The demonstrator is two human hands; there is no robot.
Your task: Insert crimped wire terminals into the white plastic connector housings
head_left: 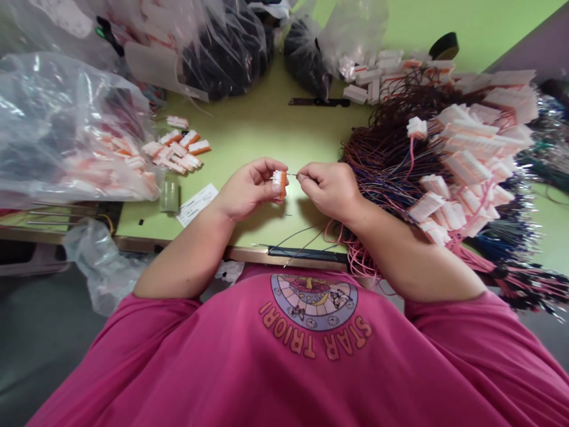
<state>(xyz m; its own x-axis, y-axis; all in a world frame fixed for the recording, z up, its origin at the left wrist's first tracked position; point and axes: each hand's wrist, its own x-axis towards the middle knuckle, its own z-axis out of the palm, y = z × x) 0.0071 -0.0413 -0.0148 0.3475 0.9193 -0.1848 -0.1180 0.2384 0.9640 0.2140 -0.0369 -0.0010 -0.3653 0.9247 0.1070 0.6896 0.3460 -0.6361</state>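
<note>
Between the thumb and fingers of my left hand (pixel 251 190) is a small white and orange connector housing (pixel 280 182). Just to its right, my right hand (pixel 331 187) pinches a thin dark wire (pixel 291 174). The wire's tip points at the connector's right side; whether it has entered a slot is too small to tell. Both hands are above the green tabletop, close to each other. A few loose wires (pixel 306 240) lie at the table's front edge below my right hand.
Loose connector housings (pixel 180 151) lie left, beside a clear plastic bag (pixel 120 118) of more. A large bundle of wires (pixel 386 142) with white connectors (pixel 466 142) crowds the right. A dark cutter (pixel 319 102) lies at the back. A paper label (pixel 197 204) is near my left forearm.
</note>
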